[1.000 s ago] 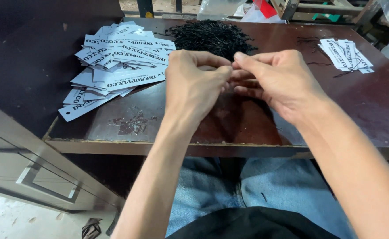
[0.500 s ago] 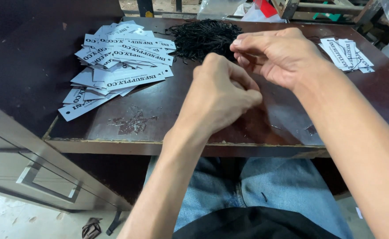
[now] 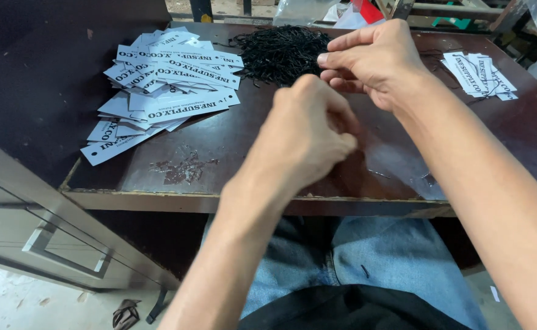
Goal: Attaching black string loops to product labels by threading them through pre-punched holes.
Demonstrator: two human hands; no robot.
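My left hand (image 3: 308, 137) hovers over the front of the dark brown table (image 3: 232, 153), curled into a fist with its back towards me; what is inside it is hidden. My right hand (image 3: 375, 61) is farther back and higher. Its thumb and forefinger are pinched together at the edge of a heap of thin black strings (image 3: 280, 52). I cannot make out a string between the two hands. A loose pile of white printed paper tags (image 3: 170, 85) lies to the left of the strings.
A smaller stack of white tags with black strings (image 3: 479, 73) lies at the table's right. A scuffed patch (image 3: 183, 168) marks the tabletop near the front edge. A grey cabinet with a handle (image 3: 48, 238) stands at lower left. My jeans-clad legs (image 3: 390, 263) are under the table.
My hands were touching at the table's middle. They have drawn apart: the right hand moved back and up towards the strings, while the left closed into a fist nearer me.
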